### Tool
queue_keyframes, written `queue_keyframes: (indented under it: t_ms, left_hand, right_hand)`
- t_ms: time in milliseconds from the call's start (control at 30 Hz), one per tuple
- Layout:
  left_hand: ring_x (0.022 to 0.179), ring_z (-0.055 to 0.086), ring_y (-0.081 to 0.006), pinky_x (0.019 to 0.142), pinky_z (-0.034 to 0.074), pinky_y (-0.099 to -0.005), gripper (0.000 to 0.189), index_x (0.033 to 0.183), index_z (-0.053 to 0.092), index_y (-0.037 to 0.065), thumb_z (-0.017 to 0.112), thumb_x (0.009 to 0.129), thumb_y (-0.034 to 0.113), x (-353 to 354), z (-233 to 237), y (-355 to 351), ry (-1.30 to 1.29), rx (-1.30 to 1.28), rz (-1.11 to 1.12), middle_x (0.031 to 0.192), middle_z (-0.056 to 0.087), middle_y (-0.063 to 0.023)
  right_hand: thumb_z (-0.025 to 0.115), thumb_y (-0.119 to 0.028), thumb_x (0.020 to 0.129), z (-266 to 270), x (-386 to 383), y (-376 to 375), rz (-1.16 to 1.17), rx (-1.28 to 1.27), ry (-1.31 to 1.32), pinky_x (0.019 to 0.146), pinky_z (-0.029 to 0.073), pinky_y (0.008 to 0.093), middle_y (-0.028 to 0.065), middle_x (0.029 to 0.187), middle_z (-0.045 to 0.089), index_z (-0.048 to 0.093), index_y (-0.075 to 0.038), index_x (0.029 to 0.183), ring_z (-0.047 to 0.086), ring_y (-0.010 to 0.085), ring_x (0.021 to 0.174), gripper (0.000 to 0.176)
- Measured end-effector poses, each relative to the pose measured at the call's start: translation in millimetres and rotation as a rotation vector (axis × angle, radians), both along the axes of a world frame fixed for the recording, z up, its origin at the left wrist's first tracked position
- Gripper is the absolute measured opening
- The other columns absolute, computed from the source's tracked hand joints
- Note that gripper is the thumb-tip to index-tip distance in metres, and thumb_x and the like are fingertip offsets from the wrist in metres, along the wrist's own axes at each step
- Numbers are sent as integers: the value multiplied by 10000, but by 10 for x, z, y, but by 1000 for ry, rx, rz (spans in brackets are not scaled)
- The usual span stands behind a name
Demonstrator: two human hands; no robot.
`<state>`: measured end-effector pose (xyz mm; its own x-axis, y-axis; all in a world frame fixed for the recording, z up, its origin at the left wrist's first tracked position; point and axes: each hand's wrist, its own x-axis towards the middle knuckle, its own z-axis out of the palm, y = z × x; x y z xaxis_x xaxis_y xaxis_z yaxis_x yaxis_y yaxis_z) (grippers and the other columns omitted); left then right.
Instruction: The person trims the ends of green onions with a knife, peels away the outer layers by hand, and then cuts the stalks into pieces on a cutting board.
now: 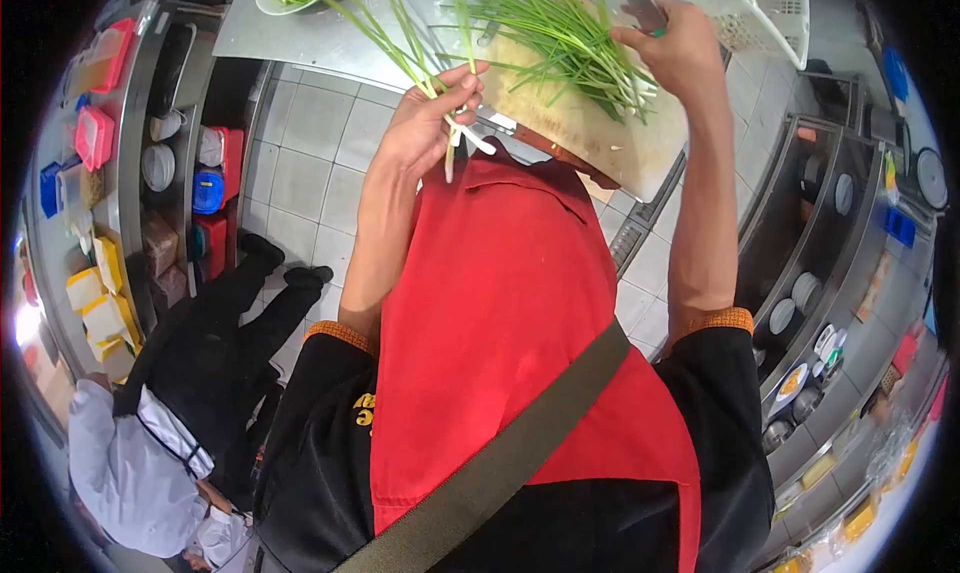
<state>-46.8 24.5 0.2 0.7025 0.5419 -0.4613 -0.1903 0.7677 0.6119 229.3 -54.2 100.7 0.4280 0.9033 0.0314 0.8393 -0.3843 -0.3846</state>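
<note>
My left hand (428,123) is closed around a few spring onions (470,137), their white ends toward me and their green leaves pointing away. In my right hand (685,53) is a knife (640,1), gripped above the right side of the board. Beneath the knife, a larger bunch of spring onions (565,48) lies on a worn, pale cutting board (655,158), white ends toward the near right. A white bowl (268,5) of green pieces stands at the top left on the metal table (240,38).
A white perforated basket (793,28) is at the upper right. Shelves with red and blue containers (208,191) line the left. Another person (135,463) in a white top is at the lower left. Racks with plates (783,316) stand along the right.
</note>
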Motion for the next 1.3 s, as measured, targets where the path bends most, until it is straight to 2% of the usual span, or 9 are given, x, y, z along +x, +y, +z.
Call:
queue_keyframes:
  t_ms: [200, 267, 300, 433, 533, 600, 700, 900, 1300]
  left_hand:
    - [715, 496, -73, 565, 394, -193, 358, 1250, 595, -101, 669, 939, 60, -2, 66, -13, 103, 13, -40, 874, 589, -57]
    - [647, 470, -64, 542, 372, -193, 335, 1199, 630, -96, 700, 916, 68, -73, 36, -40, 158, 33, -9, 819, 587, -48]
    - [612, 453, -60, 525, 361, -198, 311, 1159, 652, -91, 716, 903, 73, -132, 39, -40, 262, 57, -23, 802, 587, -42]
    - [555, 427, -58, 483, 337, -211, 227, 1044, 700, -77, 746, 866, 57, -356, -200, -72, 498, 77, -44, 763, 582, -25]
    - [561, 428, -61, 483, 331, -211, 211, 1021, 703, -75, 753, 855, 45, -414, -325, -92, 508, 69, -58, 738, 576, -26]
    - [595, 476, -71, 505, 364, -216, 220, 969, 720, -83, 792, 821, 63, -377, -297, -93, 527, 89, -27, 747, 616, -36]
    - [583, 470, -73, 508, 369, -217, 227, 968, 719, -84, 794, 818, 69, -316, -336, -124, 523, 81, -26, 740, 616, -34]
    - [593, 442, -58, 488, 320, -211, 232, 985, 716, -75, 792, 832, 83, -271, -417, -161, 566, 130, -4, 753, 607, -33]
    - [593, 447, -54, 490, 336, -211, 180, 967, 736, -33, 787, 838, 82, -301, -422, -195, 584, 147, 56, 747, 603, -11]
  right_hand:
    - [822, -310, 797, -294, -563, -24, -27, 246, 360, 687, 500, 303, 48, 783, 719, 735, 10, 1020, 618, 108, 713, 399]
    - [796, -349, 809, -391, -752, -79, -99, 239, 530, 655, 507, 369, 142, 741, 692, 709, 22, 949, 647, 244, 654, 406]
    - [711, -323, 895, -380, -816, -134, -46, 198, 435, 661, 504, 358, 177, 746, 674, 685, 41, 1017, 634, 274, 654, 385]
    - [590, -252, 974, -384, -1057, -520, -94, -46, 509, 682, 511, 418, 221, 741, 654, 642, 29, 1144, 655, 363, 702, 333]
    - [464, -193, 1023, -631, -1153, -876, 54, -24, 492, 721, 498, 448, 296, 821, 623, 565, -53, 1314, 644, 451, 794, 339]
    - [439, -161, 1008, -709, -1150, -967, 169, -143, 339, 741, 512, 559, 308, 959, 637, 478, -137, 1419, 641, 494, 823, 414]
    - [405, -127, 981, -763, -1091, -1012, 167, -364, 295, 749, 531, 554, 321, 1061, 616, 407, -199, 1482, 640, 503, 827, 506]
    - [389, -47, 895, -859, -1054, -1030, 187, -238, 264, 754, 538, 555, 312, 1105, 613, 387, -207, 1503, 644, 504, 840, 629]
    - [425, -45, 881, -917, -1156, -980, 140, -322, 172, 770, 521, 579, 325, 1044, 640, 382, -226, 1513, 647, 509, 850, 658]
